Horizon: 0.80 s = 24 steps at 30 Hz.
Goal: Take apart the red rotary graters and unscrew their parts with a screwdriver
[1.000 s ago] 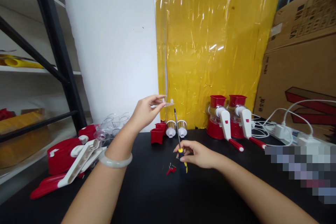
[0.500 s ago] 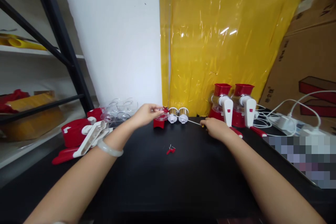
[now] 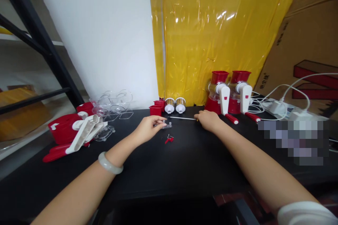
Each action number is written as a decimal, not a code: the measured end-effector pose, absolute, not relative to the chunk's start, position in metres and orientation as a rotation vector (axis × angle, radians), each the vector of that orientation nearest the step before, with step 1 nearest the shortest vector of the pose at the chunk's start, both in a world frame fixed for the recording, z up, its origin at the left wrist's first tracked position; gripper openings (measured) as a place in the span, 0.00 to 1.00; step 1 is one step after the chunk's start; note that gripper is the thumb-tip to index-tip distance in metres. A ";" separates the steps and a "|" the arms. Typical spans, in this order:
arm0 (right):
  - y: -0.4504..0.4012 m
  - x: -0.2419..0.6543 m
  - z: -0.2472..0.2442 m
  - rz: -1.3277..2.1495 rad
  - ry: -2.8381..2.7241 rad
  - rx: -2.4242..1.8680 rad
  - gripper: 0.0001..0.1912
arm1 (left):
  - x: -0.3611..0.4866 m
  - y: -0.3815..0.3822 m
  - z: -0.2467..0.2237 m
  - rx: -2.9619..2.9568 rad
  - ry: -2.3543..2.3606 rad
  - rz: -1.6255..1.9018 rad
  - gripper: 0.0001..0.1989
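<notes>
My left hand (image 3: 150, 128) pinches a small clear plastic part (image 3: 167, 125) low over the table. My right hand (image 3: 209, 119) is closed round the handle of a screwdriver (image 3: 183, 118), its thin metal shaft pointing left, just beyond the clear part. Small red pieces (image 3: 169, 140) lie with a few screws in front of the left fingers. Behind the hands are red square hoppers (image 3: 155, 110) and two metal grater drums (image 3: 169, 105) with white ends.
Two assembled rotary graters (image 3: 219, 93) stand at right, beside white cables and a power strip (image 3: 302, 114). At left lie red bases (image 3: 64, 129), white crank handles (image 3: 83, 133) and clear housings (image 3: 113, 103). A black shelf frame (image 3: 39, 38) rises at far left.
My left hand has come back from the red hoppers toward me, lower, with the clear part. The screwdriver has moved nearer and lies more level. The view has shifted slightly.
</notes>
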State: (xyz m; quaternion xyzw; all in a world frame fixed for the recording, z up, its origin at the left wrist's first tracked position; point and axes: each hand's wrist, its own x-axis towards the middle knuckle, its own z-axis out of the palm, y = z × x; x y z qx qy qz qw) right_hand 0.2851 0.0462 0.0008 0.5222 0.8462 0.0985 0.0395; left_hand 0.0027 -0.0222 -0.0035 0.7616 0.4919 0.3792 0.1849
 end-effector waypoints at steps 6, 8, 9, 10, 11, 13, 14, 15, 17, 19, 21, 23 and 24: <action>0.045 0.283 0.000 0.306 2.588 1.588 0.19 | 0.016 -0.030 -0.014 2.511 1.272 0.938 0.15; 0.044 0.282 0.000 0.310 2.589 1.578 0.20 | 0.016 -0.030 -0.016 2.580 1.254 0.900 0.14; 0.043 0.282 0.000 0.310 2.589 1.573 0.20 | 0.015 -0.030 -0.017 2.599 1.251 0.891 0.14; 0.043 0.281 0.000 0.309 2.588 1.567 0.19 | 0.015 -0.030 -0.017 2.613 1.250 0.887 0.13; 0.042 0.281 0.000 0.306 2.586 1.561 0.19 | 0.014 -0.030 -0.017 2.622 1.250 0.887 0.13; 0.041 0.279 0.000 0.300 2.585 1.550 0.20 | 0.014 -0.030 -0.017 2.630 1.248 0.890 0.13; 0.040 0.278 0.000 0.298 2.586 1.546 0.20 | 0.015 -0.030 -0.017 2.631 1.248 0.894 0.13; 0.039 0.277 0.000 0.298 2.588 1.543 0.20 | 0.015 -0.031 -0.017 2.630 1.247 0.899 0.13; 0.037 0.276 0.000 0.302 2.597 1.539 0.21 | 0.016 -0.032 -0.016 2.628 1.245 0.897 0.14; 0.035 0.274 0.000 0.304 2.605 1.535 0.20 | 0.017 -0.032 -0.016 2.631 1.245 0.884 0.15; 0.034 0.274 0.000 0.302 2.613 1.528 0.19 | 0.017 -0.033 -0.015 2.625 1.244 0.869 0.16; 0.033 0.273 0.000 0.299 2.620 1.521 0.19 | 0.017 -0.033 -0.015 2.616 1.241 0.862 0.16; 0.033 0.273 0.000 0.297 2.623 1.517 0.19 | 0.017 -0.033 -0.014 2.617 1.239 0.853 0.15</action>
